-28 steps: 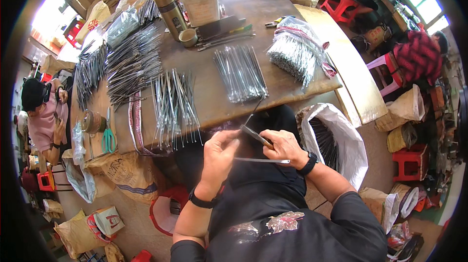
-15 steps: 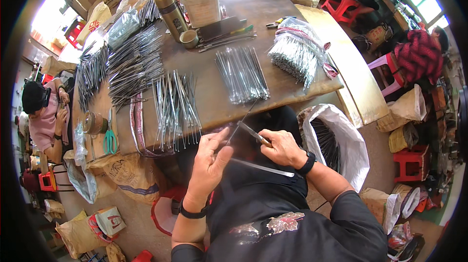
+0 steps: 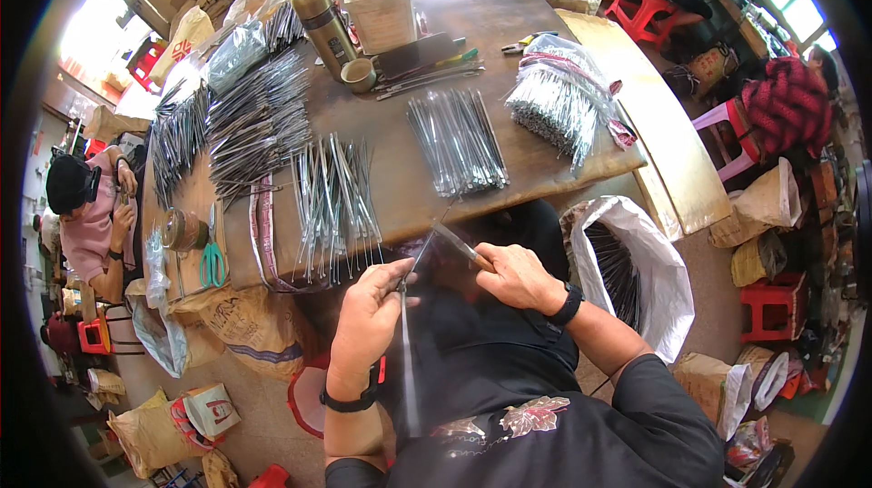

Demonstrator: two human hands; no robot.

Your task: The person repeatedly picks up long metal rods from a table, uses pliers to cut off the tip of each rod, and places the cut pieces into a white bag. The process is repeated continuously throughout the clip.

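Head view: left grip pinches strip, right grip clasps tool. I note open gap between, table edge near.

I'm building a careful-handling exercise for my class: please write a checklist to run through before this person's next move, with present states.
1. Right hand grips the tool by its handle: ok.
2. Left hand holds the strip: ok.
3. Blade apart from the left hand: ok, a gap shows.
4. Blade touching the dark rod: cannot tell.
5. Scissors out of the hands: ok, lying at the left.
6. Bundle beyond the left hand neatly aligned: not ok, splayed.
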